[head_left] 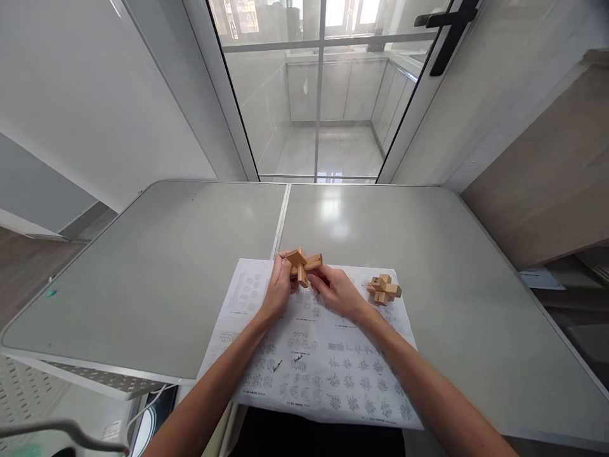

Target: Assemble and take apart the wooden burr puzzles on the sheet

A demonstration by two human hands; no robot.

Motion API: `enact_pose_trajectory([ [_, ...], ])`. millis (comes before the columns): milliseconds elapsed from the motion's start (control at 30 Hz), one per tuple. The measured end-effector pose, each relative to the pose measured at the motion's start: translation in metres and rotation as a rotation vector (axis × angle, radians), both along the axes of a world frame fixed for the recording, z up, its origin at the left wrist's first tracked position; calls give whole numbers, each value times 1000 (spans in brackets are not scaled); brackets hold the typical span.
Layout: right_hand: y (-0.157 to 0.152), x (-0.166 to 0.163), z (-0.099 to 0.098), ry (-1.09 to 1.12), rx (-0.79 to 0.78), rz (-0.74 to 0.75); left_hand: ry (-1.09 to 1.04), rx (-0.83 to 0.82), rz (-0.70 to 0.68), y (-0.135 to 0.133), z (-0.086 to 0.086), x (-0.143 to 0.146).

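Note:
Between my two hands is a wooden burr puzzle point(301, 265) made of interlocking pieces, held over the upper part of a printed sheet point(285, 330). My left hand point(280, 285) closes round its left side, the thumb at its upper edge. From the right, my right hand point(335, 289) grips the piece that sticks out on that side; some of its fingertips are hidden behind the puzzle. A second wooden burr puzzle point(383, 289), with a dark mark on one piece, rests on the sheet to the right of my right hand.
The grey folding table point(200, 254) has a seam running through it, and the sheet overhangs its front edge. Beyond the far edge stands a glass door point(352, 95) with a black handle point(450, 28). A small teal bit point(51, 293) lies at far left. Open shelves point(571, 298) stand at right.

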State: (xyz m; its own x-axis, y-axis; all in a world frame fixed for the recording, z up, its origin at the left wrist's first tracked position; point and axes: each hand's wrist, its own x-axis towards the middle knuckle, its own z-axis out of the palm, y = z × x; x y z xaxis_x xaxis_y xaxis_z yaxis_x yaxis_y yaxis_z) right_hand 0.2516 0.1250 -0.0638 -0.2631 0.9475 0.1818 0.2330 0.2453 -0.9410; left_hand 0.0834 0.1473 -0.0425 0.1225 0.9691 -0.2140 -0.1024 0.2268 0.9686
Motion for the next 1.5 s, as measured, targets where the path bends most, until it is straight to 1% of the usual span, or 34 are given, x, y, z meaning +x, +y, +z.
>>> enact_pose_trajectory([
  [133,-2,-4,6,41,-74,34,5,-7,12,2,-3,-1],
  [200,-4,-7,10,78,-152,82,11,-16,-7,2,-4,-2],
  [233,-5,-8,12,127,-204,118,8,-26,-23,2,-4,-2],
  [300,-7,-11,17,292,-316,168,-17,-41,-57,2,-5,-3],
  [367,-8,-14,20,492,-416,164,-77,-27,-80,3,-5,-2],
  [433,-7,-15,22,662,-493,102,-146,17,-90,5,-5,-1],
  [533,-4,-13,22,865,-550,-67,-190,67,-96,7,-4,1],
  [700,4,-7,15,1065,-510,-390,-146,86,-97,8,-4,1],
  [833,6,-5,7,1133,-436,-566,-128,80,-99,8,-6,0],
  [933,7,-6,5,1117,-434,-608,-124,75,-91,8,-6,0],
  [1000,6,-7,6,1085,-462,-590,-120,75,-87,8,-5,0],
  [1067,4,-10,8,1022,-491,-516,-112,77,-86,7,-5,1],
  [1167,0,-18,11,824,-479,-326,-93,86,-83,8,-5,2],
  [1267,-7,-27,10,547,-343,-172,-61,98,-89,9,-6,2],
  [1367,-12,-32,9,275,-180,-84,12,122,-91,9,-7,2],
  [1433,-15,-33,8,182,-125,-45,65,148,-89,9,-8,1],
  [1500,-15,-33,9,163,-118,-31,88,160,-94,9,-8,1],
])
